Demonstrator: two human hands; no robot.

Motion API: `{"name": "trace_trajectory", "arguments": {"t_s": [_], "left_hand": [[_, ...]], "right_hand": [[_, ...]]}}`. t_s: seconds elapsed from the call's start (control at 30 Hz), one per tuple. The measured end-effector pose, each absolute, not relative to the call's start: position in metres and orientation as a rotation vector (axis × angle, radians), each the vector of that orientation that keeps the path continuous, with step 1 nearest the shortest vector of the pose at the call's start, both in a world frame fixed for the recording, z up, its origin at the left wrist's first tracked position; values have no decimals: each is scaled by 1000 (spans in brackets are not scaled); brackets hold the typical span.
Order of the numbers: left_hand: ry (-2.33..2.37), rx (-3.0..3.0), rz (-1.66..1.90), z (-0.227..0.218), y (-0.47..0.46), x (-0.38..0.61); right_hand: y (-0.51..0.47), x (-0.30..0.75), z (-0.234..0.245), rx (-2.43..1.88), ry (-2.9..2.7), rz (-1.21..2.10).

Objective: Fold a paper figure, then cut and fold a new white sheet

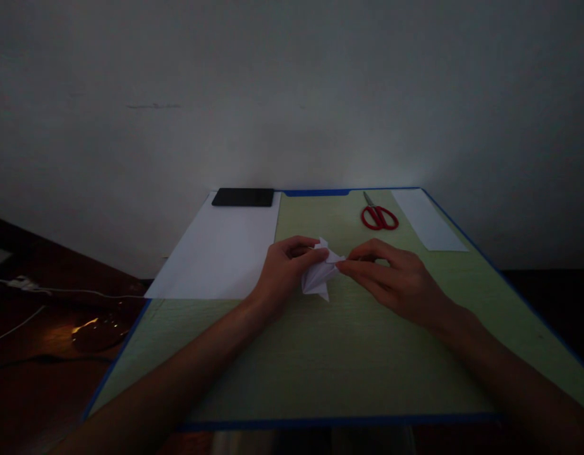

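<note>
on the green surface (320, 366) at center frame, left fingers (315, 257) grip folded white paper (319, 277) while right fingers (363, 270) pinch its tip, seemingly mid-shaping, the next move likely demanding precision.

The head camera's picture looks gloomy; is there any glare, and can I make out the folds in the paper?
Head view: dim overall, the wall darker toward the upper corners; head view, lower left: warm glints on a shiny object; head view, centre: the folded paper shows pale with some creases, finer folds too soft to tell.
</note>
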State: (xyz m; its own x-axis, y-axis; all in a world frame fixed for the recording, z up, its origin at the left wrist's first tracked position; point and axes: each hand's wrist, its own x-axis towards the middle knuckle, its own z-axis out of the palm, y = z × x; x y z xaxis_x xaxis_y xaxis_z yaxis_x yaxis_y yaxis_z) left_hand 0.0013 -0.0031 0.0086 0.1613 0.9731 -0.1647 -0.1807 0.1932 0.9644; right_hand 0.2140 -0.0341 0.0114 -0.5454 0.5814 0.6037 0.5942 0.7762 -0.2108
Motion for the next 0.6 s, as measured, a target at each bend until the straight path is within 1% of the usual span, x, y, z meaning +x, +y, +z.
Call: {"name": "trace_trajectory", "arguments": {"t_s": [0.6], "left_hand": [[1072,1041,1060,7,-3,1]], "right_hand": [[-34,214,10,-885,-2292,-30]]}}
